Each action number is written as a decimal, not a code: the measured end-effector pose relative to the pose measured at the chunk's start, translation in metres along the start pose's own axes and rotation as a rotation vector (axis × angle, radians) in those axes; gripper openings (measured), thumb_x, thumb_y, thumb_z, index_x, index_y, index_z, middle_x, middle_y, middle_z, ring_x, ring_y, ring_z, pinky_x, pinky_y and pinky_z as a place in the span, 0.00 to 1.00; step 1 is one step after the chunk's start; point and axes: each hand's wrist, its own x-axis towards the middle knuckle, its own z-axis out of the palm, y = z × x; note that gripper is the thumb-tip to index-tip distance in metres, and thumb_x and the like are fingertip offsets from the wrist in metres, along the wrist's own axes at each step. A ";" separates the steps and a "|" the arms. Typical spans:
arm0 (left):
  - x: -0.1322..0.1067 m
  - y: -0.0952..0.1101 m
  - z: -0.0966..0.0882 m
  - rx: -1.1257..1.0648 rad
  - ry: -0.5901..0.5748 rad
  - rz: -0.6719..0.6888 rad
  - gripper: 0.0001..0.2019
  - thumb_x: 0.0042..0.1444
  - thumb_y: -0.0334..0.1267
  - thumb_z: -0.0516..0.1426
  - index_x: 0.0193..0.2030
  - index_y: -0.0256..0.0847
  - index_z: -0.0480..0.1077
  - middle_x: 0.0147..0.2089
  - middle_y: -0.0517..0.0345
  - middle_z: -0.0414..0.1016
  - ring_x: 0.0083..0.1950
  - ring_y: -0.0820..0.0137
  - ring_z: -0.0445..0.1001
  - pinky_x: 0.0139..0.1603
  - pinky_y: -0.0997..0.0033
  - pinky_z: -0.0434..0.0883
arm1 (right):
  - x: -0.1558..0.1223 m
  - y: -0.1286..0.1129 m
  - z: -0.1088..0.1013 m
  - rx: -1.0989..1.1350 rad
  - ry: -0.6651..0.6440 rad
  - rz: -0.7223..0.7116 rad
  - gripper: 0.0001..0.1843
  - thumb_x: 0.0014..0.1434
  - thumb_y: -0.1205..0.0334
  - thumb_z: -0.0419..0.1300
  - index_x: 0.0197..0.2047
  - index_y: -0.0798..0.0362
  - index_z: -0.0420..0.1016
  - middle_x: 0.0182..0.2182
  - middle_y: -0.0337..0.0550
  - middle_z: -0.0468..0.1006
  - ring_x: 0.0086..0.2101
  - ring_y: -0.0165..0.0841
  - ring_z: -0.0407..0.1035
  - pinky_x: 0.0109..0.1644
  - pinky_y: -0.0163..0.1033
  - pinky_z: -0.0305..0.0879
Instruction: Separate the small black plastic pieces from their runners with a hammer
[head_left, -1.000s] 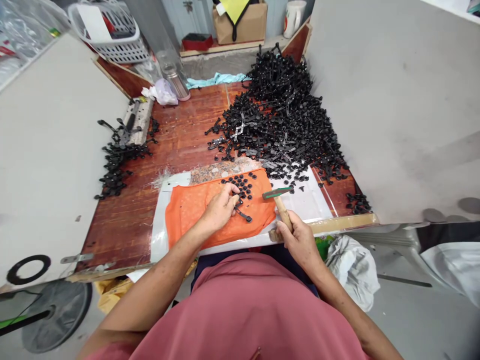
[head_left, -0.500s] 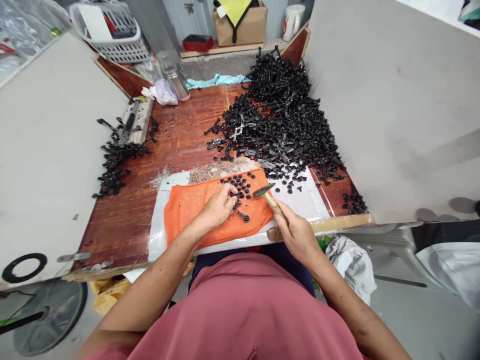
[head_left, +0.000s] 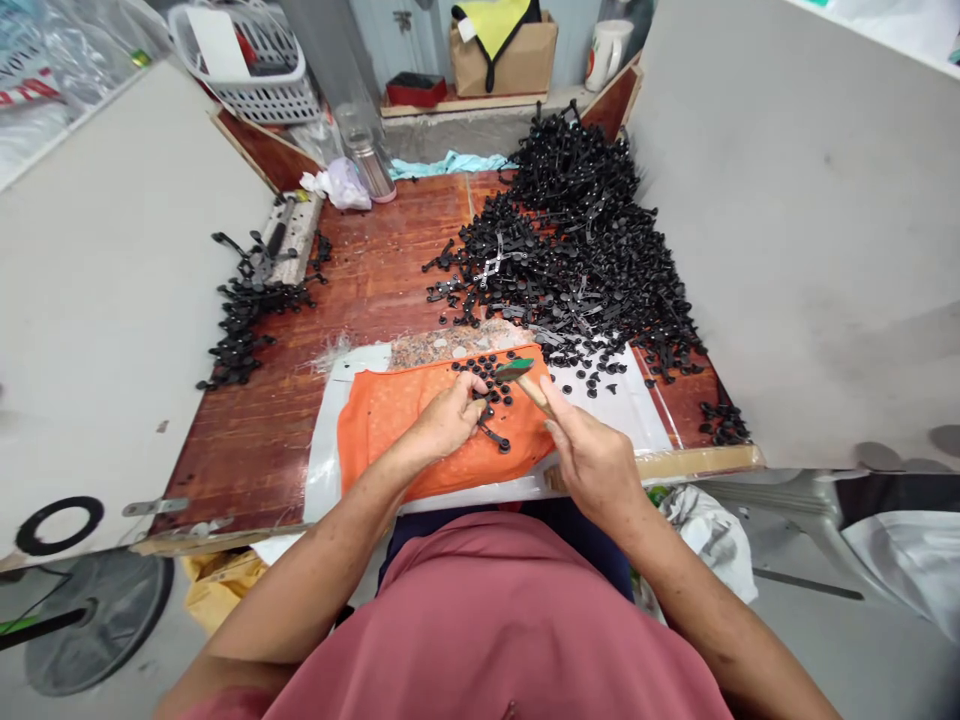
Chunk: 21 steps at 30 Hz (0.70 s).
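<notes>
Right hand [head_left: 596,465]: grip clamped around the handle of the hammer [head_left: 535,391], head near the black discs [head_left: 486,368], frame centre. Left hand [head_left: 450,418]: grip pinched together on the black link [head_left: 493,434], which lies on the orange cloth [head_left: 397,425]. Containers, upper frame: the white basket [head_left: 274,103], upper left, holds a red item [head_left: 246,48]; the red tray [head_left: 420,97], upper centre, holds dark material; the cardboard box [head_left: 534,68] has a yellow cloth [head_left: 496,28] over its front. Contents of the mug [head_left: 602,60] cannot be determined.

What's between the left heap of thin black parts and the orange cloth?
Head view: reddish-brown wooden tabletop, then white plastic sheet beside the orange cloth.
</notes>
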 end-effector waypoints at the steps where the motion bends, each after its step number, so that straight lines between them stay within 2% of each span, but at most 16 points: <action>1: 0.000 0.000 0.000 0.011 0.003 0.010 0.07 0.62 0.36 0.51 0.47 0.44 0.62 0.21 0.71 0.62 0.23 0.72 0.65 0.26 0.73 0.59 | 0.000 0.000 -0.001 -0.027 -0.005 0.005 0.30 0.75 0.61 0.46 0.78 0.47 0.55 0.42 0.48 0.84 0.34 0.36 0.78 0.39 0.37 0.74; 4: 0.001 -0.002 0.001 0.034 0.025 0.044 0.06 0.62 0.35 0.51 0.45 0.44 0.63 0.22 0.70 0.63 0.23 0.72 0.65 0.28 0.73 0.58 | 0.000 0.000 -0.003 -0.144 -0.081 -0.004 0.30 0.74 0.62 0.47 0.77 0.47 0.58 0.37 0.46 0.84 0.29 0.35 0.77 0.33 0.36 0.71; 8: 0.002 -0.003 0.000 0.048 0.044 0.048 0.06 0.62 0.36 0.51 0.45 0.44 0.63 0.24 0.69 0.63 0.25 0.72 0.66 0.29 0.72 0.59 | 0.002 0.000 -0.002 -0.167 -0.058 -0.001 0.31 0.74 0.62 0.47 0.78 0.47 0.55 0.41 0.48 0.84 0.31 0.35 0.77 0.35 0.36 0.71; 11: 0.002 -0.003 0.003 0.055 0.053 0.057 0.07 0.61 0.36 0.52 0.46 0.44 0.62 0.24 0.70 0.63 0.25 0.71 0.66 0.30 0.72 0.60 | 0.004 -0.001 0.001 -0.189 -0.106 0.004 0.31 0.73 0.63 0.49 0.77 0.46 0.57 0.38 0.47 0.84 0.29 0.36 0.77 0.33 0.37 0.71; 13: 0.000 -0.003 0.006 0.065 0.041 0.063 0.07 0.62 0.36 0.51 0.46 0.45 0.62 0.23 0.70 0.63 0.24 0.71 0.66 0.29 0.72 0.60 | 0.004 -0.002 0.001 -0.155 -0.125 -0.001 0.31 0.73 0.63 0.50 0.76 0.44 0.58 0.37 0.45 0.84 0.29 0.38 0.78 0.34 0.38 0.72; 16: -0.006 0.000 0.003 0.084 -0.035 0.068 0.08 0.63 0.38 0.50 0.48 0.44 0.62 0.23 0.69 0.64 0.24 0.71 0.67 0.29 0.73 0.62 | 0.002 0.001 -0.006 0.061 -0.072 0.008 0.31 0.73 0.62 0.48 0.77 0.45 0.57 0.43 0.46 0.85 0.36 0.38 0.81 0.42 0.40 0.75; 18: -0.010 0.004 -0.015 0.109 -0.057 0.091 0.11 0.65 0.40 0.49 0.52 0.44 0.63 0.26 0.66 0.69 0.27 0.70 0.70 0.31 0.72 0.65 | -0.003 0.007 -0.013 0.207 -0.027 0.070 0.30 0.74 0.61 0.48 0.77 0.45 0.57 0.47 0.46 0.86 0.40 0.38 0.81 0.47 0.40 0.75; 19: -0.012 0.008 -0.032 0.139 -0.029 0.104 0.13 0.65 0.42 0.49 0.54 0.44 0.63 0.29 0.63 0.72 0.29 0.69 0.72 0.33 0.71 0.68 | -0.007 0.012 -0.015 0.248 -0.012 0.116 0.30 0.74 0.60 0.48 0.77 0.45 0.58 0.47 0.46 0.86 0.41 0.38 0.81 0.47 0.40 0.75; 20: -0.013 0.012 -0.054 0.186 0.047 0.121 0.15 0.66 0.42 0.49 0.57 0.43 0.63 0.34 0.60 0.75 0.32 0.68 0.74 0.37 0.69 0.71 | -0.012 0.017 -0.016 0.269 -0.006 0.163 0.29 0.74 0.58 0.49 0.76 0.45 0.59 0.47 0.46 0.86 0.41 0.39 0.82 0.47 0.41 0.76; 21: -0.013 0.017 -0.079 0.273 0.180 0.117 0.17 0.66 0.42 0.49 0.60 0.42 0.63 0.37 0.58 0.77 0.35 0.67 0.75 0.41 0.66 0.72 | -0.017 0.023 -0.015 0.278 -0.005 0.207 0.29 0.73 0.57 0.49 0.75 0.45 0.62 0.48 0.46 0.86 0.41 0.40 0.82 0.46 0.42 0.76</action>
